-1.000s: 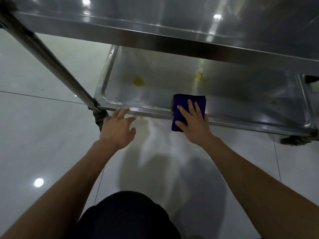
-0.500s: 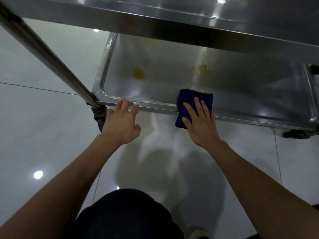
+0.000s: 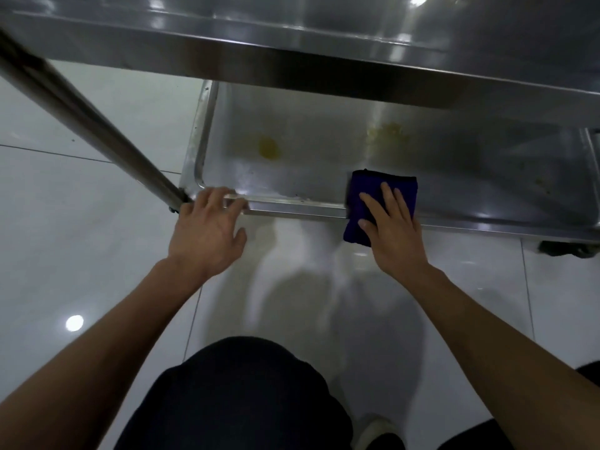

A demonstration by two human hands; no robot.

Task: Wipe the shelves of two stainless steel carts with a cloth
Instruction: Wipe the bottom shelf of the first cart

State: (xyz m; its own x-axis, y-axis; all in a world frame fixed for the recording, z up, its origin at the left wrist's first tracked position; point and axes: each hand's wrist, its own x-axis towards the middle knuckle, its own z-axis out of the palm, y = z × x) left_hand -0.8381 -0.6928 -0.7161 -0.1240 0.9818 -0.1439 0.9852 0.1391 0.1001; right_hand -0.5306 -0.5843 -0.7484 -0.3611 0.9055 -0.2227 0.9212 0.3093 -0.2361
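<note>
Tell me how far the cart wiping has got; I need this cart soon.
Done: nothing I can confirm. In hand: the right hand presses the blue cloth over the bottom shelf's front rim, while the left hand holds that rim. Left: the yellow stain, the yellowish smear.

upper shelf (image 3: pixel 324 37) hides lower shelf (image 3: pixel 324 131) rear | caster (image 3: pixel 568 248) cropped
</note>
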